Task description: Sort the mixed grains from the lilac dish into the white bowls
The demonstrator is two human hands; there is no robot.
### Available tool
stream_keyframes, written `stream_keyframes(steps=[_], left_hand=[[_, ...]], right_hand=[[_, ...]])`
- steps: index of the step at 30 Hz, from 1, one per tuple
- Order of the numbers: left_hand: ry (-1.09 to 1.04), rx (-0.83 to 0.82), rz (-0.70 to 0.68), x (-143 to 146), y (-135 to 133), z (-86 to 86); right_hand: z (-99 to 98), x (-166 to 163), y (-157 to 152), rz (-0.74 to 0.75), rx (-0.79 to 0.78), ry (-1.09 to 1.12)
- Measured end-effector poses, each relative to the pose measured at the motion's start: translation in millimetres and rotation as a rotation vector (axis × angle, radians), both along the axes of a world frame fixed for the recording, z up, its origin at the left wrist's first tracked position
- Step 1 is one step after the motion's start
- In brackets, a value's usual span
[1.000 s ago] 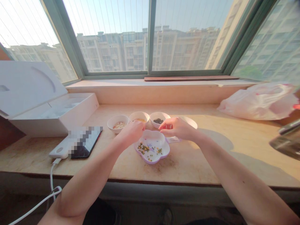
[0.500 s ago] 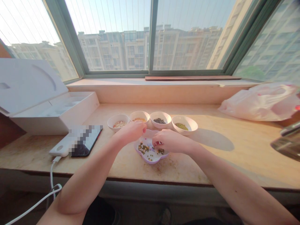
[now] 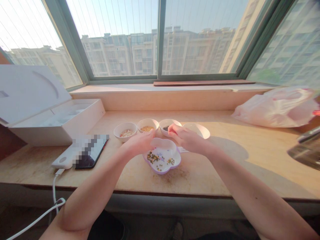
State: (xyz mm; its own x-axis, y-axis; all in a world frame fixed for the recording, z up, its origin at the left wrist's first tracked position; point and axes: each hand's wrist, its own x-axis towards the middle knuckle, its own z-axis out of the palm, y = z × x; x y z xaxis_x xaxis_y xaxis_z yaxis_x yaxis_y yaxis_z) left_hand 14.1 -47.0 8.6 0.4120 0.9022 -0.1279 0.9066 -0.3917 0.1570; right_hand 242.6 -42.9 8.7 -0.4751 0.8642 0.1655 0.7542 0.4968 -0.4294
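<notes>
Working outward from the near edge of the worktop (image 3: pixel 215 180), we find the flower-shaped dish (image 3: pixel 165 144) in front of us, with green and yellow beans (image 3: pixel 152 157) loose in it, thickest toward the left. Beans lying like this call, we judge, for a light pinch, one or two at a time, so the others don't roll. At the far left edge of the dish is our left hand (image 3: pixel 142 141), its fingers bunched; we cannot tell whether they pinch anything. Our right hand (image 3: pixel 186 136) is at the bowl of dark beans (image 3: pixel 172 122), fingertips over its near side and drawn close; whether a bean sits between them we cannot tell. Letting go low, well inside the rim, should limit bouncing. Left of it stand the bowl of yellow grains (image 3: pixel 148 122) and the bowl of pale pieces (image 3: pixel 125 126). To the right is a fourth bowl (image 3: pixel 200 127), partly behind our right hand, so we do well to lift the wrist clear of its rim.
</notes>
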Motion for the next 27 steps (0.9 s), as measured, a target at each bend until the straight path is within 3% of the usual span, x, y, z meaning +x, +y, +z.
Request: stream_keyframes(steps=[4, 8, 14, 20, 27], left_hand=[[0.005, -0.032, 0.050, 4, -2, 1.5], [0.037, -0.019, 0.044, 5, -3, 0.0], [0.080, -0.016, 0.033, 4, -2, -3.5], [0.089, 0.012, 0.034, 4, 2, -10.2], [0.107, 0.083, 0.064, 10, -2, -4.8]], right_hand=[[8.5, 36, 24, -0.392, 0.098, -0.044], [6.6, 70, 45, -0.594, -0.032, -0.169], [2.2, 85, 53, -0.584, -0.134, -0.261], [5.5, 68, 47, -0.612, -0.057, -0.219], [7.7, 26, 19, -0.364, 0.076, 0.000]])
